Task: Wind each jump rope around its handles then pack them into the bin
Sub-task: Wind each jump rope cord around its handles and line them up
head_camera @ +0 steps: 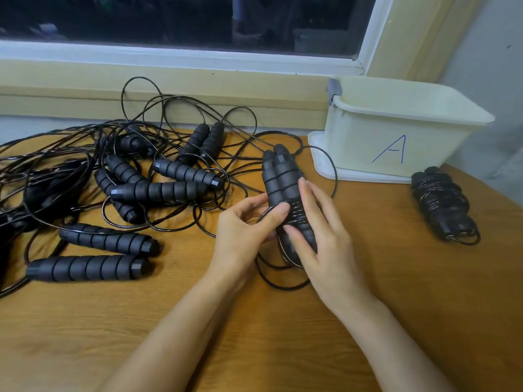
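Tech 1: Wooden table (283, 321) against a pale sill, dark window (198, 18) behind. Unwound stock?

Tech 2: Tangled pile (158, 179) of black jump ropes across the left half. Foam grips loose among the cords.

Tech 1: Hand positions?

Tech 2: Forearms in from the bottom edge, meeting at centre. Left hand (243, 230): thumb pressed on the wound cord (297, 213), fingers curled behind the paired handles (280, 176), gripping them. Right hand (319, 236): fingers straight, laid flat over the same handles and coils, grasping nothing. Handles side by side, far ends aimed toward the bin. Slack loop (283, 281) of cord on the table beneath the hands.

Tech 1: Container?

Tech 2: Cream bin (368, 131) at far right, upright, seated on a flat lid-like base (319, 159). Blue letter A (392, 149) on the near wall. Interior hidden by that wall; contents not determinable.

Tech 1: Finished units?

Tech 2: One wound bundle (441, 205) on the table, just beside the bin's right front corner, outside it.
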`<state>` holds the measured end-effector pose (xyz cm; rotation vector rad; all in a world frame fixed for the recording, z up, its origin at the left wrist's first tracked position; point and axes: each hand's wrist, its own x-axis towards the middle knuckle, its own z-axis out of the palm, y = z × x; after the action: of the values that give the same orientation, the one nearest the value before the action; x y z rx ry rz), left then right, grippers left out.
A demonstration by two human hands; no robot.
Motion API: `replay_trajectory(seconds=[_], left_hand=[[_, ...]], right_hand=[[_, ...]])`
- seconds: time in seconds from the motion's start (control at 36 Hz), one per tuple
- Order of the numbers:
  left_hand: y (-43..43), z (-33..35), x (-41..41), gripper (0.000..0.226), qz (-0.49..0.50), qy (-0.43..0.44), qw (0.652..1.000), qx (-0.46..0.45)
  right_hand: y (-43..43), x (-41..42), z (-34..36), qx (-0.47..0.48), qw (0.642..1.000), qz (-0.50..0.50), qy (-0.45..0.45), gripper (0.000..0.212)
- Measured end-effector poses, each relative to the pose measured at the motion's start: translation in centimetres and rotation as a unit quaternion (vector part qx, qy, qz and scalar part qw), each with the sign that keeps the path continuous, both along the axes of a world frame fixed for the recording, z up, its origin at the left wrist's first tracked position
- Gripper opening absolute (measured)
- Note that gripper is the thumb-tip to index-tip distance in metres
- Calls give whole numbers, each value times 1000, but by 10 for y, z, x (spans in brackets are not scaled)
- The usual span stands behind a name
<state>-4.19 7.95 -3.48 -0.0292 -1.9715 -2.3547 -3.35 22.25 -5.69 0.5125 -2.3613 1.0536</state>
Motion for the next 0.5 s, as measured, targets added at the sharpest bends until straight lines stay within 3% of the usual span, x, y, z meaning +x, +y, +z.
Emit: replay_trajectory(seconds=[0.22,0.33,0.5], left_hand=[[-1,2,1,46,-45,29,997,-63],[-3,4,0,69,-60,51,992,-103],[-7,2,-1,54,-40,91,984,-151]], right_hand=[[5,0,-1,26,1000,-6,15,48],[9,0,2,14,1000,-9,10,49],[9,-2,1,-2,1000,7,1,49]])
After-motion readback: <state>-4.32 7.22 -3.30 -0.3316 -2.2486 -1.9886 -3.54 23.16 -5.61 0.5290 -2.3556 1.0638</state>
